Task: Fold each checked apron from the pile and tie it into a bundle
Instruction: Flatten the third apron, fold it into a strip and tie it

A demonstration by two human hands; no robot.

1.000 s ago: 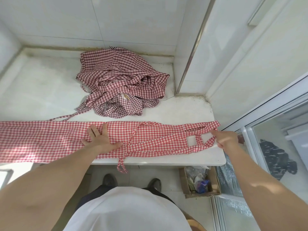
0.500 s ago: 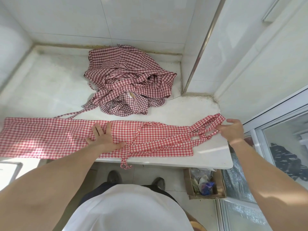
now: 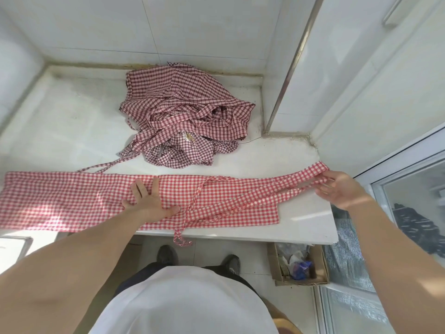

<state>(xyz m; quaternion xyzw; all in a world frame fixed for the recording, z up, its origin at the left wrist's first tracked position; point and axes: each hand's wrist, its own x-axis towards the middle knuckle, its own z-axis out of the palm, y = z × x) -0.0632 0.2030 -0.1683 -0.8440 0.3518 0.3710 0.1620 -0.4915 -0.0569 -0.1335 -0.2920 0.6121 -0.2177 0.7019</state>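
Now, my view: I look down from the head camera at a white counter (image 3: pixel 72 121) set in a tiled corner.
Apron: one red checked apron (image 3: pixel 79 201) lies folded into a long strip along the counter's near edge, its left end past the counter's left end.
Left hand: my left hand (image 3: pixel 149 201) lies flat on the middle of the strip, fingers straight and spread, thumb out to the right, pressing the cloth down and gripping nothing.
Right hand: my right hand (image 3: pixel 342 189) is at the strip's right end, fingers curled around the neck strap (image 3: pixel 310 174), which runs taut from the bib up to that hand.
Tie: one thin tie (image 3: pixel 179 237) hangs over the counter's front edge, just right of my left wrist.
Pile: the pile (image 3: pixel 187 116) of crumpled checked aprons sits behind the strip, near the back wall, with one loose tie trailing toward the strip's far edge.
Floor: a cardboard box (image 3: pixel 298 266) of odds and ends stands below the counter's right end, beside my shoes (image 3: pixel 166 254).
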